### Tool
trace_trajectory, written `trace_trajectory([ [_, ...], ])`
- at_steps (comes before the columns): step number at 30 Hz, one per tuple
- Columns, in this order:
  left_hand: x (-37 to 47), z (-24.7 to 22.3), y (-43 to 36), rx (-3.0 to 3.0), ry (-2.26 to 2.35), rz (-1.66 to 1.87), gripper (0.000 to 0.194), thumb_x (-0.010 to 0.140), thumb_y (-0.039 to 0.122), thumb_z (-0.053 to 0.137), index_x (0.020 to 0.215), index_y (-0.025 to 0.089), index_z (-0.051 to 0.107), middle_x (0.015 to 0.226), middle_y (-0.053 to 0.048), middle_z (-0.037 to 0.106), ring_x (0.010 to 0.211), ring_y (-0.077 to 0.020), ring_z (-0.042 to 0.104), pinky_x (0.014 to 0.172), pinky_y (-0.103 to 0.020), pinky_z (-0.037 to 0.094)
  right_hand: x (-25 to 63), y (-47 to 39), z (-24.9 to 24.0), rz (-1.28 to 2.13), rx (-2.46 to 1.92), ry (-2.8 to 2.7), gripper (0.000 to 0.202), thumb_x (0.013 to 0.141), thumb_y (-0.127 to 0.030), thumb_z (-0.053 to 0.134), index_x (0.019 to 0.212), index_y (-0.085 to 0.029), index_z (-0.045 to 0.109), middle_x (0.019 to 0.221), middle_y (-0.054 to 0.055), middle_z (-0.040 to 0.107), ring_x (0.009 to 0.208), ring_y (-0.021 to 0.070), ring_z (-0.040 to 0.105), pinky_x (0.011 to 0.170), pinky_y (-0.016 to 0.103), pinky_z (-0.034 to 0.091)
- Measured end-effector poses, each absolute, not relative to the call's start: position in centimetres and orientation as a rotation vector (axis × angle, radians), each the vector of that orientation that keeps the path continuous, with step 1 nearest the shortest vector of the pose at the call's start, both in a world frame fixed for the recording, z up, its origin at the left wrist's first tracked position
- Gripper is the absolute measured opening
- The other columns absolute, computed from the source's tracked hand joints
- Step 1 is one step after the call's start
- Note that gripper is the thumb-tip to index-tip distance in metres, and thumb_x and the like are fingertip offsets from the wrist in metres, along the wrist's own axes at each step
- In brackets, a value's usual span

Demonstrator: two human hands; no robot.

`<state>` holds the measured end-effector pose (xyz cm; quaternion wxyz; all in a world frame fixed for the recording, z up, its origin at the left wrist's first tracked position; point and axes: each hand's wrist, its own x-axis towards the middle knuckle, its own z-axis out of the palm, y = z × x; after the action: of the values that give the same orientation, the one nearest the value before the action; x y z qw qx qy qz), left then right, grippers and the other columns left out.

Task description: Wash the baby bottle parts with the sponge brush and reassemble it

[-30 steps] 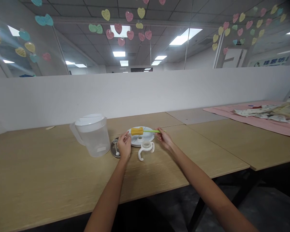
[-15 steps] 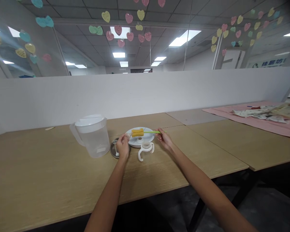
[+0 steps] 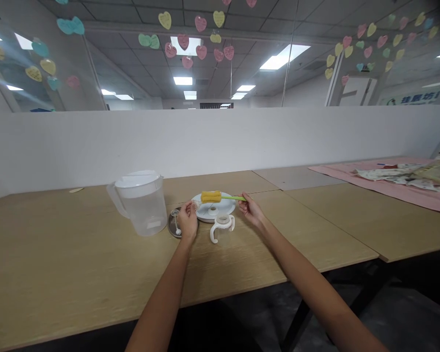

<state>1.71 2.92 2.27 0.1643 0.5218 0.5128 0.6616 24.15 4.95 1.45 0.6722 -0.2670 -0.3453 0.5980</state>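
HEAD | wall sign (image 3: 421, 98) showing blue Chinese characters, blurring past sure reading | pitcher (image 3: 141, 200) bearing a pale label (image 3: 154, 225), too small to read | right hand (image 3: 251, 209) grasping the yellow sponge brush (image 3: 210, 197) by its green handle, holding it level above the white plate (image 3: 227, 209) | left hand (image 3: 187, 221) pinching what looks like a small whitish piece (image 3: 196, 204) beside the sponge end | both forearms reaching forward, converging

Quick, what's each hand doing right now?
Left hand: closed, fingers pinching a small pale piece, too small to identify.
Right hand: closed, holding a yellow sponge brush by its green handle.
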Motion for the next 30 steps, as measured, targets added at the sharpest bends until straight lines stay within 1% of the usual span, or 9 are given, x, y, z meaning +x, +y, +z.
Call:
trace_trajectory([
  [3, 1.8, 2.2, 2.9, 1.571, 1.515, 1.882, 0.020, 0.079, 0.024, 0.050, 0.090, 0.015, 0.063, 0.083, -0.008, 0.069, 0.075, -0.0173, 0.064, 0.070, -0.028, 0.050, 24.2, 5.2, 1.1, 1.346, -0.639, -0.761, 0.022, 0.075, -0.034, 0.065, 0.070, -0.016, 0.055, 0.050, -0.004, 0.054, 0.033, 0.0009, 0.031, 0.029, 0.012, 0.024],
  [8, 1.6, 2.0, 3.0, 1.669, 1.559, 1.860, 0.020, 0.080, 0.026, 0.047, 0.088, 0.016, 0.062, 0.081, -0.007, 0.068, 0.073, -0.0172, 0.063, 0.069, -0.028, 0.049, 24.6, 5.5, 0.9, 1.232, -0.688, -0.671, 0.023, 0.074, -0.037, 0.066, 0.072, -0.016, 0.056, 0.051, -0.005, 0.054, 0.034, 0.0008, 0.031, 0.030, 0.012, 0.026],
  [13, 1.5, 1.7, 3.3, 1.726, 1.570, 1.843, 0.020, 0.080, 0.029, 0.046, 0.085, 0.017, 0.060, 0.080, -0.006, 0.067, 0.072, -0.0172, 0.062, 0.068, -0.028, 0.048, 24.2, 5.4, 0.8, 1.299, -0.731, -0.855, 0.031, 0.068, -0.043, 0.069, 0.075, -0.015, 0.060, 0.051, -0.003, 0.055, 0.035, 0.0017, 0.032, 0.030, 0.014, 0.024],
  [17, 1.5, 1.5, 3.4, 1.753, 1.579, 1.836, 0.019, 0.080, 0.028, 0.045, 0.085, 0.017, 0.060, 0.082, -0.007, 0.067, 0.074, -0.0177, 0.062, 0.071, -0.029, 0.047, 24.4, 5.5, 0.6, 1.134, -0.808, -0.784, 0.033, 0.065, -0.043, 0.071, 0.075, -0.014, 0.060, 0.050, -0.004, 0.056, 0.035, 0.0022, 0.033, 0.030, 0.014, 0.024],
  [20, 1.4, 1.5, 3.4, 1.736, 1.554, 1.851, 0.020, 0.081, 0.029, 0.045, 0.085, 0.017, 0.060, 0.083, -0.007, 0.067, 0.075, -0.0180, 0.062, 0.072, -0.030, 0.047, 24.6, 5.6, 0.6, 1.096, -0.812, -0.732, 0.030, 0.067, -0.041, 0.070, 0.073, -0.014, 0.060, 0.051, -0.003, 0.057, 0.034, 0.0023, 0.034, 0.030, 0.014, 0.026],
  [23, 1.4, 1.5, 3.3, 1.717, 1.531, 1.868, 0.019, 0.080, 0.029, 0.046, 0.084, 0.017, 0.060, 0.083, -0.007, 0.067, 0.076, -0.0185, 0.061, 0.073, -0.030, 0.047, 24.7, 5.5, 0.9, 1.210, -0.760, -0.746, 0.025, 0.069, -0.037, 0.069, 0.070, -0.014, 0.058, 0.050, -0.002, 0.057, 0.034, 0.0022, 0.035, 0.030, 0.013, 0.026],
  [26, 1.3, 1.4, 3.3, 1.717, 1.538, 1.881, 0.018, 0.080, 0.029, 0.046, 0.083, 0.018, 0.060, 0.084, -0.008, 0.067, 0.077, -0.0188, 0.061, 0.074, -0.030, 0.047, 24.7, 5.3, 1.3, 1.321, -0.691, -0.743, 0.024, 0.072, -0.035, 0.067, 0.068, -0.015, 0.056, 0.046, -0.004, 0.053, 0.032, 0.0020, 0.032, 0.029, 0.012, 0.026],
  [30, 1.2, 1.1, 3.7, 1.751, 1.562, 1.877, 0.019, 0.081, 0.029, 0.046, 0.085, 0.017, 0.060, 0.084, -0.008, 0.067, 0.076, -0.0187, 0.061, 0.074, -0.031, 0.047, 24.9, 5.2, 1.5, 1.341, -0.669, -0.724, 0.027, 0.075, -0.036, 0.065, 0.064, -0.016, 0.052, 0.041, -0.006, 0.046, 0.031, 0.0019, 0.029, 0.028, 0.012, 0.024],
])
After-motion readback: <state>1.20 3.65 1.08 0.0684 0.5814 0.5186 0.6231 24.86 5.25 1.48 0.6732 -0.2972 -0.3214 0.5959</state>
